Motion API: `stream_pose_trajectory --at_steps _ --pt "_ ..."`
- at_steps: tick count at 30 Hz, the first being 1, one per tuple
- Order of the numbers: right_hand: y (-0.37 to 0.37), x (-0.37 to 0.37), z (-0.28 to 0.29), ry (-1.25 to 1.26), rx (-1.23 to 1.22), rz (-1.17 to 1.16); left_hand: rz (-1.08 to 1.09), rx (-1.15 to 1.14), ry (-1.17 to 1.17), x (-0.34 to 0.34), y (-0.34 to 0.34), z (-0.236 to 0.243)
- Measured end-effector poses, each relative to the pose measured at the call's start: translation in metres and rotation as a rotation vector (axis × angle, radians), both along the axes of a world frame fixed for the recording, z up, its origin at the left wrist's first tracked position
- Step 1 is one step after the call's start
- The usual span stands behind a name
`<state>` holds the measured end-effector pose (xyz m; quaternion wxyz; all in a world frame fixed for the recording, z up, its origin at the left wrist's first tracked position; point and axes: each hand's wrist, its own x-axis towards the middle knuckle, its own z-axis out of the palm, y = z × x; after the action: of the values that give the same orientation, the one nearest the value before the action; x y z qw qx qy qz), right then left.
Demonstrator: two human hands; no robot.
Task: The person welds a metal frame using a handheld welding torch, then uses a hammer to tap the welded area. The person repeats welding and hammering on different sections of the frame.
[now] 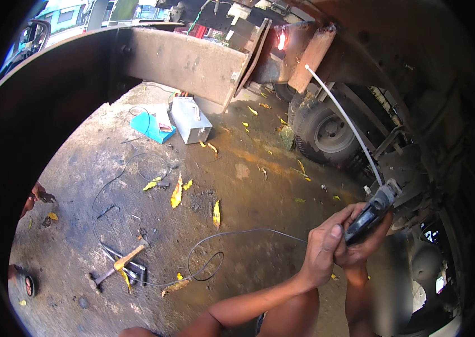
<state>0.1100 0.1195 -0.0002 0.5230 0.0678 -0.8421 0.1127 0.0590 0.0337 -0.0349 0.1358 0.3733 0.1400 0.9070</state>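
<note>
My right hand (364, 244) is closed on a black electrode holder (369, 216) with metal jaws. My left hand (324, 244) wraps around the right hand and the holder's grip. A long pale welding rod (343, 121) runs up from the jaws, its tip at a rusty, tan-brown plate (315, 56) on the vehicle frame. A bright orange-white glow (282, 38) shows just left of that plate. A thin cable (265, 229) trails from near my hands across the floor.
A steel beam (181, 56) crosses above. A tyre (307, 126) stands behind the rod. On the concrete lie a metal box (192, 128), a blue box (147, 128), a hammer (105, 276) and several yellow leaves. Another person's hand (33, 196) and sandaled foot (26, 283) show at left.
</note>
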Motion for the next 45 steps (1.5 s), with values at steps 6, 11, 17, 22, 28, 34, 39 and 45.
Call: stream_pose_trajectory --at_steps 6,11,17,22,28,34,39,45 --pt "0.039 0.027 -0.029 -0.088 -0.256 0.145 -0.010 -0.234 0.104 0.017 0.026 -0.039" --pt "0.076 0.031 -0.056 -0.388 -0.456 0.326 -0.025 -0.410 0.109 0.028 0.042 -0.091" --pt "0.112 0.002 -0.078 -0.671 -0.799 0.340 -0.083 -0.673 -0.110 0.055 0.063 -0.135" --pt "0.145 -0.077 -0.126 -0.857 -1.158 0.188 -0.021 -0.772 -0.246 0.056 0.054 -0.156" --pt "0.171 -0.132 -0.216 -0.810 -1.646 0.483 0.558 -1.006 -0.108 0.030 0.069 -0.197" --pt "0.118 -0.178 -0.254 -0.799 -1.773 0.718 0.360 -1.232 -0.178 -0.049 0.027 -0.264" --pt "0.035 -0.197 -0.255 -1.094 -1.676 0.788 0.160 -1.039 -0.370 -0.078 -0.005 -0.281" --pt "-0.079 -0.172 -0.225 -1.331 -1.234 1.072 0.171 -1.430 -0.612 -0.077 -0.124 -0.187"
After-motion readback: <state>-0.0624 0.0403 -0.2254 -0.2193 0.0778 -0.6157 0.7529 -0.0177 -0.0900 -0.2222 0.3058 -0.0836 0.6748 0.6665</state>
